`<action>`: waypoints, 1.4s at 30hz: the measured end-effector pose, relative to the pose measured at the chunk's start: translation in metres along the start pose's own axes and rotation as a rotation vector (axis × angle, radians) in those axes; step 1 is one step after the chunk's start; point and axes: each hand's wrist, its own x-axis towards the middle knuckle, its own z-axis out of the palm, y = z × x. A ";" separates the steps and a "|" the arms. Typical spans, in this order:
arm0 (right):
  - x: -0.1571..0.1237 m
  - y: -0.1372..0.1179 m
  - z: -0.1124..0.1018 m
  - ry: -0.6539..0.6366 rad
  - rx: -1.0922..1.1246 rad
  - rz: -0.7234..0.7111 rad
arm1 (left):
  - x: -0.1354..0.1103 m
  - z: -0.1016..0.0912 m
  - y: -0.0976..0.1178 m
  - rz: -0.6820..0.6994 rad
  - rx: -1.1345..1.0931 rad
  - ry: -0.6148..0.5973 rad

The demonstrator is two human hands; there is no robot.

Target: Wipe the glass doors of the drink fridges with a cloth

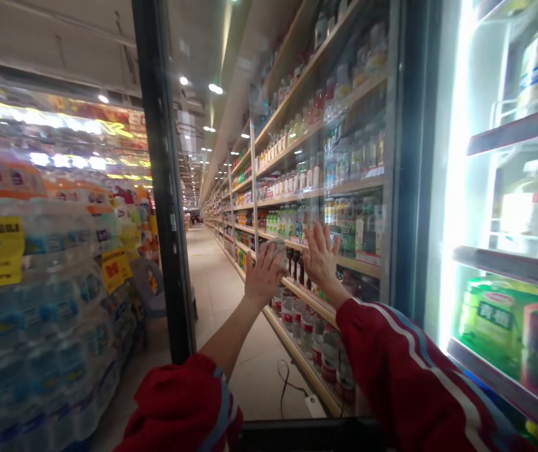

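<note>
Glass door, stacked bottles, lit cooler

A deep red left sleeve is worn bunched in loose folds, the forearm being bared beyond it; its side is marked with pale blue and white stripes. The right sleeve, also red, is worn almost to the wrist and is striped lengthwise in white and pale blue. The left hand and right hand are seen ungloved.

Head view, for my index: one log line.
bare left hand: over pale cloth, seemingly | bare right hand: open | both: at black-framed glass door
</note>
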 end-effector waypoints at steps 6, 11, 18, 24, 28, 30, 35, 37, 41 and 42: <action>0.004 -0.009 0.000 0.021 0.016 -0.032 | -0.017 -0.017 -0.033 -0.050 0.067 -0.007; 0.016 -0.039 0.004 -0.035 0.064 -0.205 | -0.016 -0.013 -0.030 -0.039 0.064 0.018; 0.016 -0.047 0.005 -0.092 0.050 -0.196 | -0.034 -0.031 -0.087 -0.266 0.114 0.048; 0.016 -0.047 0.003 -0.100 0.049 -0.194 | -0.052 -0.041 -0.117 -0.415 0.155 0.053; 0.016 -0.047 0.002 -0.112 0.058 -0.194 | -0.064 -0.039 -0.120 -0.431 0.180 0.089; 0.016 -0.047 0.003 -0.108 0.052 -0.196 | -0.066 -0.038 -0.119 -0.421 0.187 0.084; 0.016 -0.047 0.004 -0.081 0.031 -0.194 | -0.050 -0.030 -0.098 -0.355 0.132 0.050; 0.016 -0.047 0.005 -0.063 0.031 -0.199 | -0.039 -0.026 -0.084 -0.296 0.090 0.019; 0.015 -0.045 0.006 -0.062 0.044 -0.201 | -0.028 -0.025 -0.072 -0.207 0.038 0.001; 0.015 -0.044 0.007 -0.071 0.047 -0.202 | -0.029 -0.027 -0.075 -0.211 0.034 0.002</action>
